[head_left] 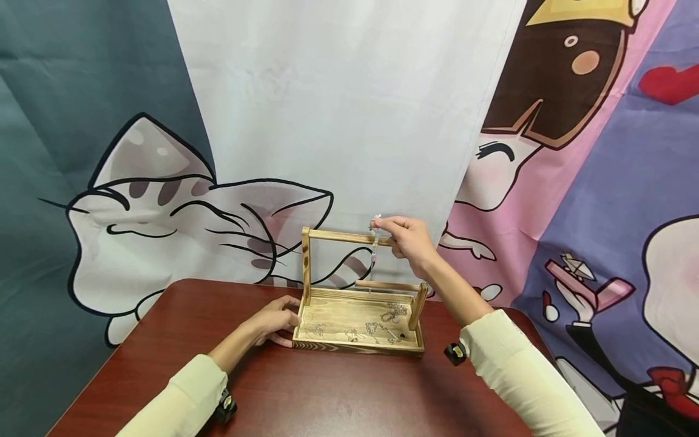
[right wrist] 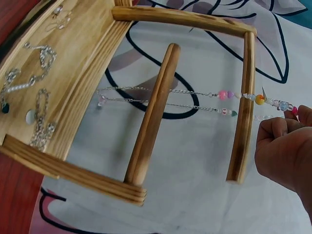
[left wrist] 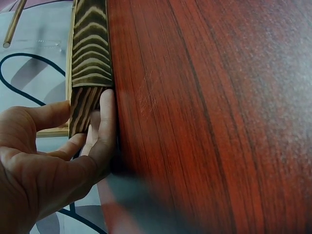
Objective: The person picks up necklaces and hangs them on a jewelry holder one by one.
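A wooden jewelry stand [head_left: 357, 348] has a shallow tray base, an upper bar [right wrist: 248, 73] on its left post and a lower bar [right wrist: 153, 112] on its right post. My left hand [head_left: 275, 318] grips the tray's left end; in the left wrist view, fingers [left wrist: 107, 114] lie on both sides of the dark-grained corner. High beside the upper bar, my right hand [head_left: 409, 240] pinches the top of a beaded chain necklace [right wrist: 223, 95]. Its colored beads cross the upper bar in the right wrist view, while the silver chain hangs in a loop past the lower bar with a small pendant [right wrist: 102, 99].
Several silver chains [right wrist: 46, 58] and small trinkets lie in the tray base. The stand rests on a red-brown wooden table [head_left: 327, 394], near its back edge. Close behind hangs a printed cartoon cloth [head_left: 349, 121].
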`<act>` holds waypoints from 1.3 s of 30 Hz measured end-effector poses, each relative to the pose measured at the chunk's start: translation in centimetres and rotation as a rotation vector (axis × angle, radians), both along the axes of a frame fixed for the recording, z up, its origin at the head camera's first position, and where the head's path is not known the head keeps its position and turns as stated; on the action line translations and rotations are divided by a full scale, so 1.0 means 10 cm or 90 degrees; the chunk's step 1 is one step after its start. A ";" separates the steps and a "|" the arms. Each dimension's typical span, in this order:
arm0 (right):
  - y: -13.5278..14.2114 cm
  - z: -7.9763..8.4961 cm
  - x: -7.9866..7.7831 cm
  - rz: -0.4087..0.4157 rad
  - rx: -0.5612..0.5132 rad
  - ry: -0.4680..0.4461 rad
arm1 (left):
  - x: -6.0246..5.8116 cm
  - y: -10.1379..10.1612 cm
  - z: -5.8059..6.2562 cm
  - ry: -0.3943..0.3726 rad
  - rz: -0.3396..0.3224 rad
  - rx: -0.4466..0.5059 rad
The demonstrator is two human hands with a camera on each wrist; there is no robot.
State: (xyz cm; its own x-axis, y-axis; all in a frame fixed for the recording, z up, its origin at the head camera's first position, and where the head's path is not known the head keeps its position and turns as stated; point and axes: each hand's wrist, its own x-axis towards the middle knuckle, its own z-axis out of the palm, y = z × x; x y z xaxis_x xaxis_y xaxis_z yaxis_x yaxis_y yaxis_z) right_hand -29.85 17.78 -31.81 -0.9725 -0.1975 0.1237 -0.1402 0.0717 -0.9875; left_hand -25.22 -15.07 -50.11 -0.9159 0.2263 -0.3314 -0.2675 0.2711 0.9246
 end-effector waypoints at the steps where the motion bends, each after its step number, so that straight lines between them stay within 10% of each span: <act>1: -0.03 0.00 0.00 0.002 0.000 0.000 | 0.00 0.00 0.00 -0.001 0.000 0.000; 39: -0.88 -0.17 0.04 0.048 -0.011 -0.006 | 0.01 0.00 -0.02 0.003 0.001 0.001</act>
